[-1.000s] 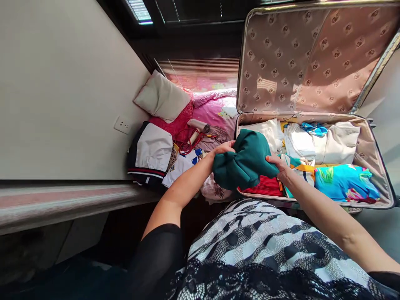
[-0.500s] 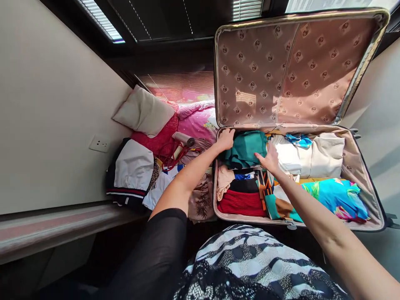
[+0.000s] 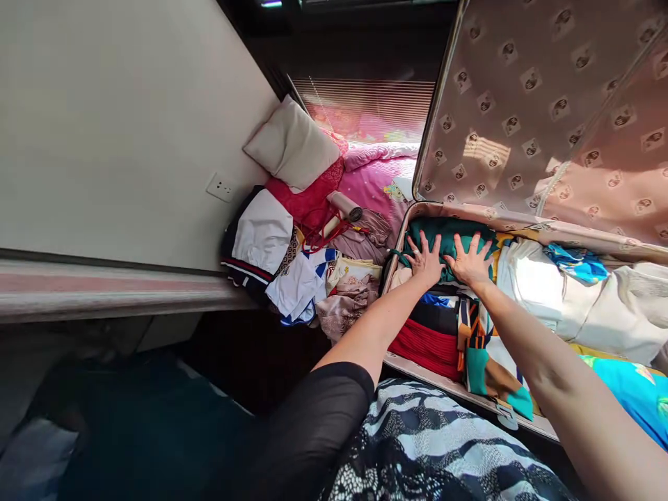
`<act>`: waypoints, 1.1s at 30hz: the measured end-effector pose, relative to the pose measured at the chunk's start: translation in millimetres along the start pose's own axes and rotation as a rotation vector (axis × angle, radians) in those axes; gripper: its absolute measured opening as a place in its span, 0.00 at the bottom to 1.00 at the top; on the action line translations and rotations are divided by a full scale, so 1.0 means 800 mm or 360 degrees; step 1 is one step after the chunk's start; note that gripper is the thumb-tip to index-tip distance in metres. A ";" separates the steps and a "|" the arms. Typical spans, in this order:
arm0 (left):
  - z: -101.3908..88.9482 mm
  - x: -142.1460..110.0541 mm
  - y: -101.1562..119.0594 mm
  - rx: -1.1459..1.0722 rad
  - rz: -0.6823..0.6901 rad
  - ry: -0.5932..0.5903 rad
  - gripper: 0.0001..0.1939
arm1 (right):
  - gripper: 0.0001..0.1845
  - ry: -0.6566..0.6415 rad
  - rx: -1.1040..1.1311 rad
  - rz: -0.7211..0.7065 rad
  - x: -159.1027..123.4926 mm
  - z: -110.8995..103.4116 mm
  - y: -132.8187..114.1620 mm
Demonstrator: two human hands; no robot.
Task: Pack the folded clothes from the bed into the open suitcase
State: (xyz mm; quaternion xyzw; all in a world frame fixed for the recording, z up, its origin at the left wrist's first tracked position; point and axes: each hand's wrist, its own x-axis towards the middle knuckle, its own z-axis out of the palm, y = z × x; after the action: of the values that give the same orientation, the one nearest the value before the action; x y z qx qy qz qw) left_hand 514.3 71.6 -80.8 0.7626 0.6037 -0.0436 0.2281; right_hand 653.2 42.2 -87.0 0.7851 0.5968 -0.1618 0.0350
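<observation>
A folded dark green garment lies in the far left corner of an open suitcase. My left hand and my right hand rest flat on it side by side, fingers spread, pressing it down. Below them in the case lie a red knitted piece, a dark folded piece and a patterned orange and teal cloth. White folded clothes fill the case to the right, with a bright blue printed cloth at the near right.
The suitcase lid stands upright with patterned beige lining. Left of the case, loose clothes, a white and dark jacket, a pillow, a pink blanket and a small roller with red cord lie along the wall.
The green garment went from being held above the case to lying in its far left corner. Both hands moved from its sides onto its top, fingers spread flat.
</observation>
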 end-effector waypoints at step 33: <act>-0.063 -0.232 -0.154 -0.0377 0.0601 0.0586 0.30 | 0.48 -0.0164 0.0242 0.0087 0.013 -0.027 0.015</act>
State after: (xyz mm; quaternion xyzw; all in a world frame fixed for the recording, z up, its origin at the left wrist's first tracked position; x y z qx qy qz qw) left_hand 338.1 -54.8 -8.6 0.8246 0.4832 0.2098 0.2062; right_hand 671.5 53.8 -71.7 0.7921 0.5586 -0.2457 0.0104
